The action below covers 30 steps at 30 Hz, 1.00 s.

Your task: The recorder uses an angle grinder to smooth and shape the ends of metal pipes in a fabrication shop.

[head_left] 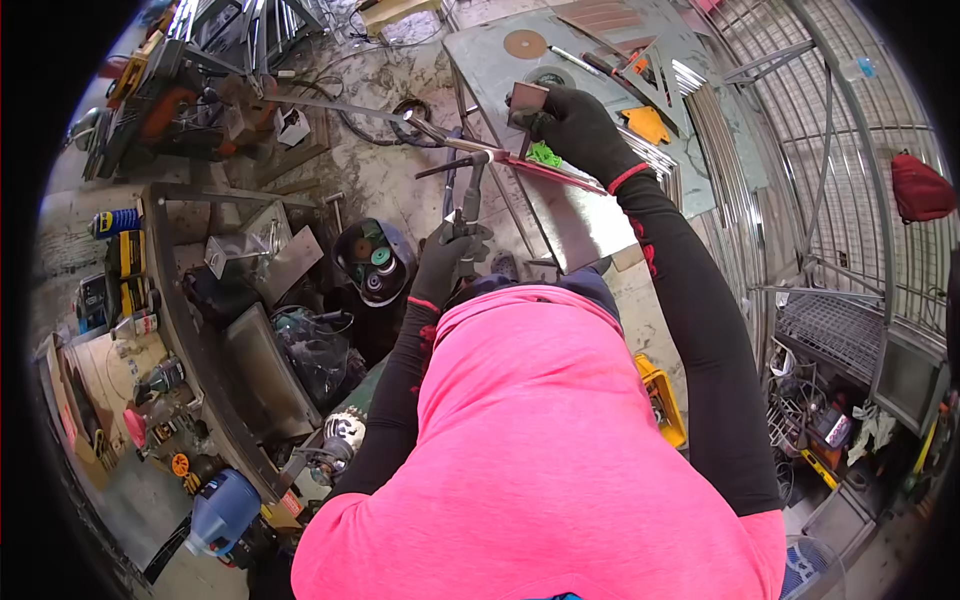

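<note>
My right hand [580, 130], in a dark glove with a red cuff, pinches a small flat reddish-brown rectangular piece [527, 98] above the grey worktable. Lower and to the left, my gloved left hand [448, 262] is wrapped around the lower part of a grey metal tool [470, 200] with a dark crossbar near its top; its exact kind is unclear. Past the tool's top runs a long shiny metal bar [440, 138], whose right stretch looks reddish along the table edge. Under my right hand lies a bright green crumpled thing [543, 154].
On the grey worktable [490, 50] lie a brown disc [525, 44], an orange piece [645, 125] and several metal strips [715, 140]. A dark bucket [375, 262] with discs stands left of my left hand, beside a metal-framed bench [165, 260]. Wire mesh shelving [840, 130] rises at the right.
</note>
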Available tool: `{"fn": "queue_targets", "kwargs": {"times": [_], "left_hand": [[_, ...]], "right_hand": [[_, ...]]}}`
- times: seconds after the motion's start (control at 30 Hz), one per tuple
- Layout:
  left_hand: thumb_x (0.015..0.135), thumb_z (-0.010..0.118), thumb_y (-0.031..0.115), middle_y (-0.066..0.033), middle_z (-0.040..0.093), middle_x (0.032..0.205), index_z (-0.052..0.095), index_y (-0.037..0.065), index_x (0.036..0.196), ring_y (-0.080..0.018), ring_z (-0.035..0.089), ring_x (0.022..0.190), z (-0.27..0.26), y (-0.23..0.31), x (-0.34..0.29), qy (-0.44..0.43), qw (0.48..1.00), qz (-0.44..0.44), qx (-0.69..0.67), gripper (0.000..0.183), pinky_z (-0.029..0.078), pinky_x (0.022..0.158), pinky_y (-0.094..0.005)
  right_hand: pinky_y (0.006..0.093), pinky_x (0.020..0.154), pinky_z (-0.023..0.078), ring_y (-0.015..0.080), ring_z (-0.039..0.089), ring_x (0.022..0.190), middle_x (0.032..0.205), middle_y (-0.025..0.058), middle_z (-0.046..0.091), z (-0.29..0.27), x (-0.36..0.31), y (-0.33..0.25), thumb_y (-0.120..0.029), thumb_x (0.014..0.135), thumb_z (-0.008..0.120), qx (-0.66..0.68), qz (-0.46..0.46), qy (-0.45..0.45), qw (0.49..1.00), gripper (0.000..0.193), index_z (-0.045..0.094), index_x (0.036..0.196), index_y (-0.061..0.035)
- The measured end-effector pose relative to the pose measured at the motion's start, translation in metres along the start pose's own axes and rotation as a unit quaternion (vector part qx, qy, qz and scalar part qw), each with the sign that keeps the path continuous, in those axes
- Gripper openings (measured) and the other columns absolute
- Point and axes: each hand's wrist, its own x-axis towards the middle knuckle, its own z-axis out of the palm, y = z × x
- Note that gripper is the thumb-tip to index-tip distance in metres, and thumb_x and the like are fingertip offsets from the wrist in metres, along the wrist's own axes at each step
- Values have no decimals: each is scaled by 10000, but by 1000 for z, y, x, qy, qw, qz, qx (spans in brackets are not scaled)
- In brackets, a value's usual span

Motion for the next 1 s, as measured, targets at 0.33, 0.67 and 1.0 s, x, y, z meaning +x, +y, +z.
{"fn": "queue_targets", "kwargs": {"times": [0.33, 0.67, 1.0], "left_hand": [[994, 650, 115, -129, 794, 1189, 679, -39, 1328, -187, 768, 929, 5, 6, 7, -6, 1000, 4, -10, 369, 638, 860, -346], [986, 646, 105, -145, 788, 1212, 662, -45, 1342, -189, 759, 918, 1, 2, 0, -8, 1000, -17, -2, 386, 639, 872, -360], [983, 656, 122, -163, 785, 1238, 635, -51, 1383, -207, 776, 971, -1, -2, 0, -10, 1000, 1, -9, 437, 642, 895, -371]], "right_hand": [[464, 885, 597, 394, 774, 977, 1038, 196, 805, -4, 3, -3, -314, 989, 821, 35, 29, -5, 999, 350, 801, 1272, -109], [451, 885, 600, 384, 778, 975, 1055, 199, 807, -3, -4, -12, -279, 1010, 799, 26, 22, -4, 999, 340, 790, 1304, -109], [459, 887, 599, 388, 777, 985, 1063, 202, 805, -3, -4, -14, -300, 1007, 801, 18, 26, -8, 999, 352, 790, 1303, -111]]}}
